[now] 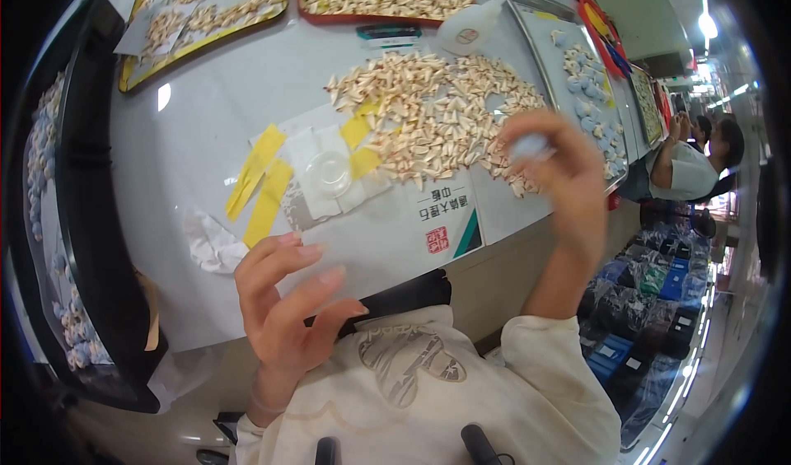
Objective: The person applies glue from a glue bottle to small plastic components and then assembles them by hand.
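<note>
My right hand (564,164), blurred by motion, is raised over the right end of a heap of small cream pointed pieces (437,127) with reddish edges. Its fingers close round a small pale blue piece (530,146) like those in the tray at the right. Close to the table's front edge, my left hand (288,300) hovers with bent fingers apart and nothing in them. Beyond it, a small clear round dish (328,173) sits on folded white paper (325,204). Yellow strips (266,201) lie beside the paper, with a crumpled white tissue (212,243) to their left.
Two trays of cream pieces, one yellow-edged (206,43) and one red-edged (371,16), stand at the back. A white squeeze bottle (470,30) lies near a metal tray (540,61) of blue pieces. A black tray (99,218) borders the left. Another person (688,168) sits further right.
</note>
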### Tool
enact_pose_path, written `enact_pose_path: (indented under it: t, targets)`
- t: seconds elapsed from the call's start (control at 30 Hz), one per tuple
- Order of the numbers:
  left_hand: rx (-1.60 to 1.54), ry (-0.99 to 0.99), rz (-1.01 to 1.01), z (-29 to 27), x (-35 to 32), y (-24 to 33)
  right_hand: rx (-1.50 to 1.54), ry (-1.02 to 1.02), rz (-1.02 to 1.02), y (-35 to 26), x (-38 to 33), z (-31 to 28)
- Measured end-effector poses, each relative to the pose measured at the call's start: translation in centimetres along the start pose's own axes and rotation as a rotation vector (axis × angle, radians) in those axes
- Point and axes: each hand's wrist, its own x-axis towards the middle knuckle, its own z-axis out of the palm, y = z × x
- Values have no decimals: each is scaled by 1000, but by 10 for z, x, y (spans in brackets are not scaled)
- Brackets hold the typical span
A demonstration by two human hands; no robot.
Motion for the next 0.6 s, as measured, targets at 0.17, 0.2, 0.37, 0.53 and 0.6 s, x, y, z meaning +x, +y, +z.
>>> enact_pose_path:
  t: [0.17,0.2,0.37,0.53,0.6]
  targets:
    - [121,-206,51,-5,1,11,-480,344,176,74,23,-137]
    - [129,-228,80,-15,4,21,-773,328,65,88,22,-151]
    - [538,210,328,-127,-8,37,-1186,332,-18,100,20,-178]
    - [1163,-84,-363,-260,9,16,-600,211,-91,39,22,-84]
    - [846,-156,-682,-276,13,-17,-600,-74,-198,29,24,-62]
